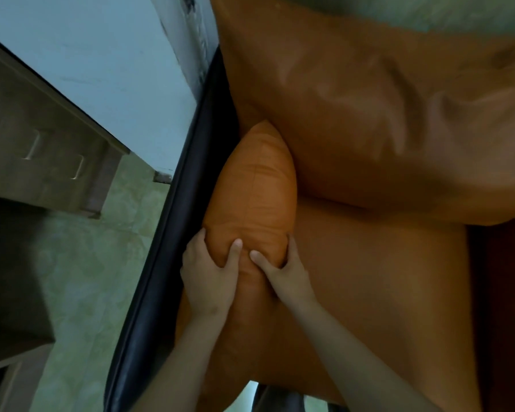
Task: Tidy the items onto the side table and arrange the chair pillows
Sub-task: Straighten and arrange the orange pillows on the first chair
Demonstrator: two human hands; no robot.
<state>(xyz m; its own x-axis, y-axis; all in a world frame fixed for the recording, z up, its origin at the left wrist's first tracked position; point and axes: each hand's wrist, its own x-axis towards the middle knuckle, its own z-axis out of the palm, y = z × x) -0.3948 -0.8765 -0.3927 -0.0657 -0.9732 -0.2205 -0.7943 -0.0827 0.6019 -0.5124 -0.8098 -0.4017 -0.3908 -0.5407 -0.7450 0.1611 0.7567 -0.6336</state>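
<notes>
**Both hands clamped on the small pillow at the chair's arm**

On my head feed I see both hands on one small orange pillow (256, 191). My left hand (211, 281) grips its near end from the left: the thumb presses into the front face and the fingers curl round the side next to the black armrest (173, 233). My right hand (283, 275) grips the same end from the right, thumb dug into the fabric and fingers wrapped round the far edge. The thumbs sit close together, and the cover dents under them.

The pillow stands on its edge, wedged between the armrest and the orange seat cushion (369, 292). Its far tip touches the big orange back cushion (369, 114), which is creased and shiny.

Beyond the armrest, to the left, a wooden cabinet (42, 156) with two metal handles stands on the pale green floor (87, 263) against a light blue wall (101, 55). Nearer to me on that side is a dark block, too shadowed for me to identify.
</notes>
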